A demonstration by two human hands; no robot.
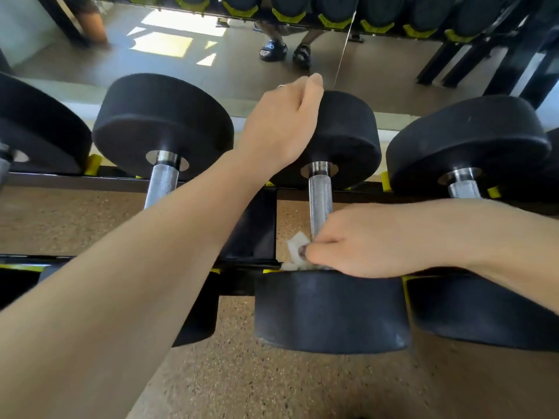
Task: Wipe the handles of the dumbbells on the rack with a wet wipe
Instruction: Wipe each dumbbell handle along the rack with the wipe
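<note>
A black dumbbell lies across the rack (251, 234) in the middle, its knurled steel handle (320, 201) running toward me. My left hand (281, 128) rests on top of its far head (348, 137), fingers curled over the far edge. My right hand (348, 252) wraps a white wet wipe (296, 246) round the near end of the handle, just above the near head (329, 313). Part of the wipe sticks out to the left of my fingers.
More black dumbbells lie on the rack at the left (163, 128), far left (39, 131) and right (465, 146). A mirror (211, 65) behind the rack reflects the floor, sandalled feet and an upper row of dumbbells. Speckled brown floor (272, 382) shows below.
</note>
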